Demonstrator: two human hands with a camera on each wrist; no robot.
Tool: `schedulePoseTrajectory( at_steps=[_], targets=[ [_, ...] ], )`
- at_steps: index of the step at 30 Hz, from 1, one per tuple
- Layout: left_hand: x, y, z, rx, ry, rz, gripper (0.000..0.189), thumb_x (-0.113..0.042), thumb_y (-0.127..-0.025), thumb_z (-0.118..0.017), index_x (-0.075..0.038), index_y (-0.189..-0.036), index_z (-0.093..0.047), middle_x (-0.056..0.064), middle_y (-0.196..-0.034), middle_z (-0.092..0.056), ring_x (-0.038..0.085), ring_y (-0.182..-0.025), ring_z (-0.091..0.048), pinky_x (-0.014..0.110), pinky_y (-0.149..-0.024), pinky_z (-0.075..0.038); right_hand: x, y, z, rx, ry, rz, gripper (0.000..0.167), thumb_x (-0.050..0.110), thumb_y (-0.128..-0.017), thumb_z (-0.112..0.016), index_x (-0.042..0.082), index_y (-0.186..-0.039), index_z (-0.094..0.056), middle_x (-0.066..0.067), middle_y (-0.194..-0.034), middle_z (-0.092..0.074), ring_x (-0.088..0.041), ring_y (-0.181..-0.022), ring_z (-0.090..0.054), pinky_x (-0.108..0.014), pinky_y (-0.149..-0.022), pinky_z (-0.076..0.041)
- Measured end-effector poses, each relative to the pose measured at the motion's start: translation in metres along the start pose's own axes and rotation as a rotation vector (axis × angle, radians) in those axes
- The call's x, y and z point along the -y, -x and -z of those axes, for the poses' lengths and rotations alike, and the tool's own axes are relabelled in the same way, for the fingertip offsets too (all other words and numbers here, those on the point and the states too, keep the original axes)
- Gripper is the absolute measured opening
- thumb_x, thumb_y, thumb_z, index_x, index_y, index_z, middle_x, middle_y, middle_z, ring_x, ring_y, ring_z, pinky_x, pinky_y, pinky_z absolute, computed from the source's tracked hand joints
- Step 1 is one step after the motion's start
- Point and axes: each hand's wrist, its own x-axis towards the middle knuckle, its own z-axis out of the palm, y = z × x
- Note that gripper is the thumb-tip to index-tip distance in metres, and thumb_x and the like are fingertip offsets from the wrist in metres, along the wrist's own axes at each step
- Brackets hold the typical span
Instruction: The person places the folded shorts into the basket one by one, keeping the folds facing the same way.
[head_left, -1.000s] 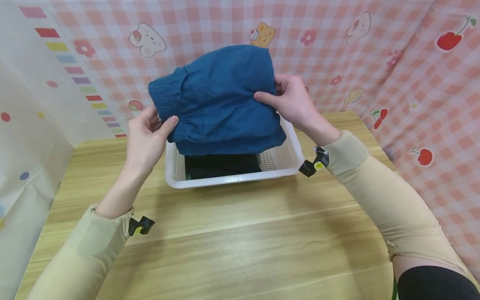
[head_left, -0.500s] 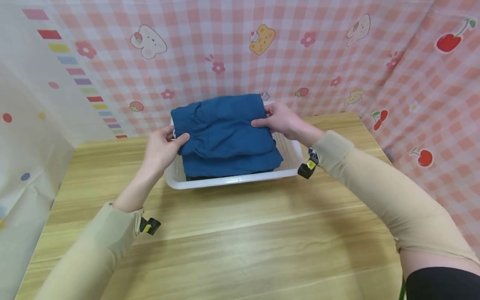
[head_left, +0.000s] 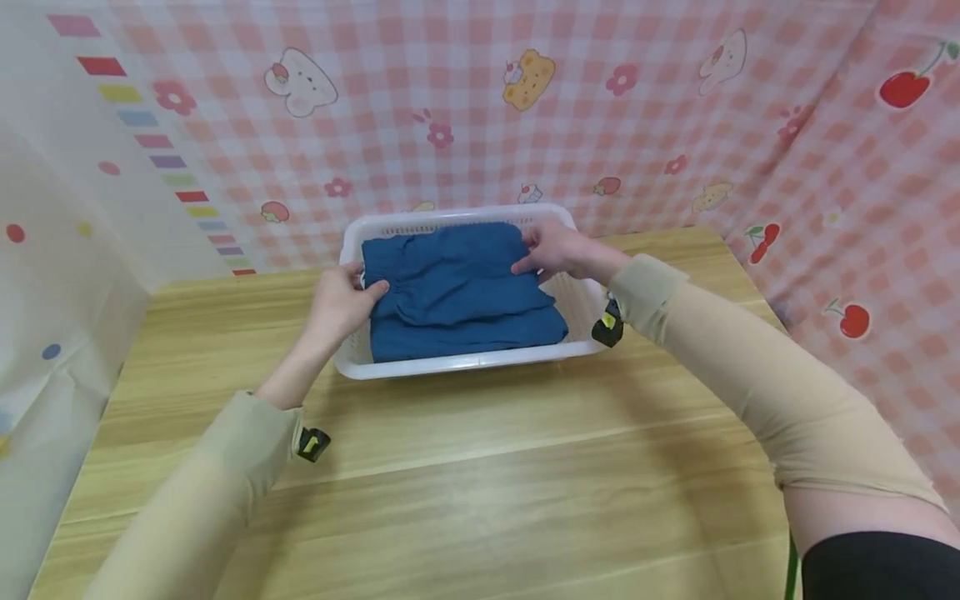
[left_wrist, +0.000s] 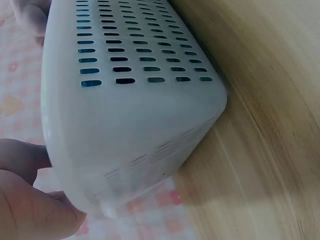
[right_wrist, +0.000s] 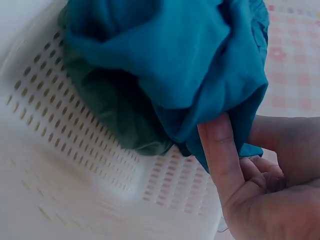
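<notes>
Folded blue pants [head_left: 457, 283] with a gathered elastic waistband lie inside a white plastic basket [head_left: 480, 362]. My left hand [head_left: 341, 300] pinches the waistband end, its thumb on top, at the basket's left side. In the left wrist view, the left hand [left_wrist: 30, 200] is at the basket's rim and the cloth shows through the slots. The right hand [head_left: 562, 250] holds the other end of the pants, inside the basket's right part. In the right wrist view, the right fingers [right_wrist: 222, 150] are tucked against the blue cloth, above a dark green garment [right_wrist: 105, 100] underneath.
The basket stands at the back of a wooden table [head_left: 480, 483], close to a pink checked curtain [head_left: 465, 100]. A second checked side [head_left: 862, 250] rises on the right and a pale cloth [head_left: 67, 275] on the left.
Both hands have lowered the blue pants from above the basket down into it, covering the dark garment. The left hand has moved right and the right hand slightly left.
</notes>
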Motion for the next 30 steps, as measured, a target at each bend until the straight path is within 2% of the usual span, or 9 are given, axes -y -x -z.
schedulePoseTrajectory(
  at_steps=[2,4,6,7,9,13,15,21,30],
  targets=[
    [-0.001,-0.001,-0.003,0.017,-0.037,0.01,0.056,-0.02,-0.105,-0.061,0.012,-0.149,-0.049,0.021,-0.09,-0.067,0.026,-0.078,-0.062,0.036,-0.074,-0.051,-0.002,-0.002,0.0,0.001,0.047,-0.004,0.051,0.003,-0.098,-0.072,0.014,-0.07,-0.03,0.004,-0.066,-0.03,-0.007,-0.06,-0.049,-0.022,-0.064,-0.062],
    [-0.004,-0.002,-0.006,0.033,-0.075,0.015,0.064,-0.021,-0.106,-0.059,0.009,-0.158,-0.037,0.032,-0.126,-0.067,0.037,-0.108,-0.068,0.046,-0.094,-0.057,-0.004,-0.005,-0.001,0.002,0.103,-0.004,0.041,0.004,-0.098,-0.072,0.012,-0.072,-0.041,0.003,-0.069,-0.039,-0.008,-0.064,-0.055,-0.025,-0.067,-0.065],
    [-0.005,-0.003,-0.009,0.067,-0.107,0.01,0.068,-0.021,-0.107,-0.056,0.007,-0.163,-0.027,0.035,-0.148,-0.056,0.046,-0.134,-0.059,0.055,-0.113,-0.051,-0.004,-0.005,-0.002,0.016,0.163,-0.012,0.033,0.005,-0.098,-0.072,0.007,-0.076,-0.047,-0.002,-0.073,-0.047,-0.012,-0.07,-0.064,-0.028,-0.07,-0.066],
    [-0.006,-0.003,-0.009,0.084,-0.117,0.007,0.071,-0.02,-0.108,-0.055,0.005,-0.165,-0.021,0.034,-0.157,-0.048,0.047,-0.145,-0.051,0.056,-0.12,-0.045,-0.004,-0.005,-0.002,0.026,0.184,-0.017,0.021,0.006,-0.098,-0.072,0.002,-0.085,-0.056,-0.006,-0.079,-0.053,-0.017,-0.076,-0.07,-0.03,-0.072,-0.067],
    [-0.007,-0.002,-0.01,0.11,-0.146,-0.008,0.074,-0.019,-0.108,-0.054,0.006,-0.166,-0.014,0.033,-0.167,-0.033,0.048,-0.155,-0.037,0.058,-0.127,-0.037,-0.003,-0.004,-0.001,0.05,0.212,-0.037,0.015,0.006,-0.098,-0.072,-0.005,-0.1,-0.061,-0.011,-0.089,-0.06,-0.024,-0.086,-0.075,-0.032,-0.074,-0.067],
    [-0.007,0.001,-0.011,0.148,-0.205,-0.036,0.074,-0.015,-0.109,-0.053,0.01,-0.165,-0.011,0.035,-0.168,-0.027,0.049,-0.157,-0.032,0.058,-0.129,-0.033,-0.001,-0.002,-0.002,0.118,0.225,-0.077,0.035,0.006,-0.099,-0.071,-0.012,-0.127,-0.059,-0.013,-0.098,-0.06,-0.029,-0.097,-0.077,-0.033,-0.077,-0.068],
    [-0.008,0.002,-0.011,0.158,-0.235,-0.042,0.073,-0.014,-0.108,-0.053,0.012,-0.163,-0.013,0.036,-0.168,-0.026,0.05,-0.157,-0.031,0.058,-0.129,-0.032,-0.001,-0.001,-0.003,0.144,0.246,-0.085,0.029,0.007,-0.099,-0.07,-0.012,-0.12,-0.061,-0.013,-0.096,-0.06,-0.029,-0.098,-0.077,-0.032,-0.077,-0.067],
    [-0.011,0.0,-0.012,0.212,-0.293,-0.028,0.074,-0.016,-0.109,-0.054,0.014,-0.163,-0.012,0.037,-0.168,-0.024,0.05,-0.157,-0.03,0.057,-0.129,-0.033,0.0,-0.003,-0.007,0.182,0.339,-0.088,0.022,0.008,-0.101,-0.069,-0.009,-0.114,-0.063,-0.024,-0.115,-0.065,-0.037,-0.111,-0.075,-0.033,-0.08,-0.067],
    [-0.011,-0.004,-0.016,0.26,-0.353,-0.012,0.077,-0.018,-0.11,-0.052,0.014,-0.163,-0.008,0.038,-0.166,-0.028,0.049,-0.156,-0.033,0.056,-0.128,-0.035,-0.002,-0.009,-0.011,0.214,0.45,-0.092,0.024,0.009,-0.101,-0.068,-0.009,-0.116,-0.065,-0.022,-0.114,-0.065,-0.03,-0.102,-0.075,-0.029,-0.077,-0.067]
  ],
)
